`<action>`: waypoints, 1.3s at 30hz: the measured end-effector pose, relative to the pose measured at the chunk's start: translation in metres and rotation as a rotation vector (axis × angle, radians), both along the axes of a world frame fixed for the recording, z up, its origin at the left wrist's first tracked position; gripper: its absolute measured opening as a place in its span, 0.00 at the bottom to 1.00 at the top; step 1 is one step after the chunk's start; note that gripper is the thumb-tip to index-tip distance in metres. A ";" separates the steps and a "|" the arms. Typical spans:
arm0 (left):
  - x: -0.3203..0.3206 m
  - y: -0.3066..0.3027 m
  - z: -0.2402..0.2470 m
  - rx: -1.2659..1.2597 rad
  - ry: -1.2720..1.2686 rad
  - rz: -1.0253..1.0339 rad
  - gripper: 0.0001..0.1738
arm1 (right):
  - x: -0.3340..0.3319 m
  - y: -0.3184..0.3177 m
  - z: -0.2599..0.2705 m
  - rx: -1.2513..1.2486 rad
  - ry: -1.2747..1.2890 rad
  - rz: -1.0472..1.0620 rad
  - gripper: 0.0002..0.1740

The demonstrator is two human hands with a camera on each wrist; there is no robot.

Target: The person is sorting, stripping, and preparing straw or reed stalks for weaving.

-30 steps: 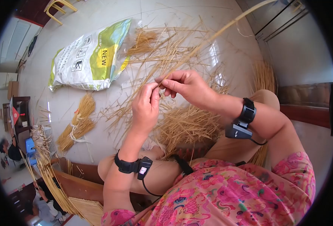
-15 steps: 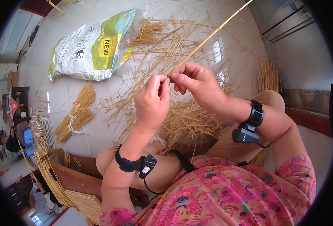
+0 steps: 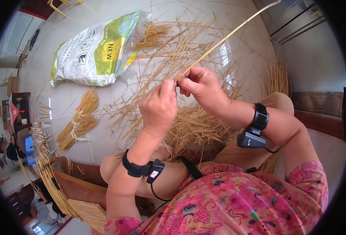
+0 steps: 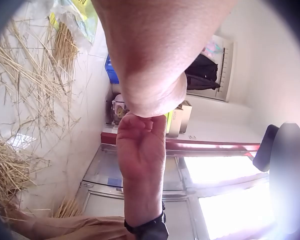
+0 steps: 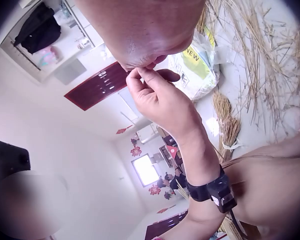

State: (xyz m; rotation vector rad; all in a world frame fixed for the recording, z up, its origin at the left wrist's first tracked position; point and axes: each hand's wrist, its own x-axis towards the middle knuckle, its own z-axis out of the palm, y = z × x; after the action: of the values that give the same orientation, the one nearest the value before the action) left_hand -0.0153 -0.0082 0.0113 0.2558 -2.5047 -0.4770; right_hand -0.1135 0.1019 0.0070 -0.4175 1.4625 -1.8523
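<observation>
In the head view a long pale straw stalk [image 3: 220, 42] slants up to the right from the hands. The right hand [image 3: 204, 88] pinches it near its lower end between thumb and fingers. Close against it, the left hand [image 3: 159, 105] has its thumb and fingertips pinched at the same end of the stalk. Both wrist views show the two hands meeting at the fingertips, the left hand [image 5: 162, 102] in the right wrist view and the right hand [image 4: 142, 150] in the left wrist view; the stalk is hidden there.
A pile of cut straw [image 3: 198, 127] lies below the hands, with loose stalks [image 3: 173, 53] scattered beyond. A white and green bag [image 3: 98, 51] and a tied straw bundle [image 3: 79, 119] lie at the left. More straw [image 3: 278, 80] stands at the right.
Both hands have shifted slightly right and stay together at the stalk's lower end. Over the last second the stalk has swung, and its far tip now shows near the top right.
</observation>
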 end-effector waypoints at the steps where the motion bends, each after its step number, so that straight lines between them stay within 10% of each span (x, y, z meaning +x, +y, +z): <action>1: 0.000 0.000 0.000 0.014 -0.001 0.011 0.04 | 0.000 0.000 0.000 -0.011 -0.009 0.002 0.04; 39: 0.001 -0.001 -0.003 -0.006 0.011 -0.037 0.06 | 0.002 0.000 -0.002 0.010 0.018 -0.004 0.04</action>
State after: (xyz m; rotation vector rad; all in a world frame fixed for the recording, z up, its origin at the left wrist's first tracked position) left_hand -0.0143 -0.0093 0.0087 0.2043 -2.5032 -0.4838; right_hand -0.1113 0.1019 0.0055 -0.4272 1.4855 -1.8480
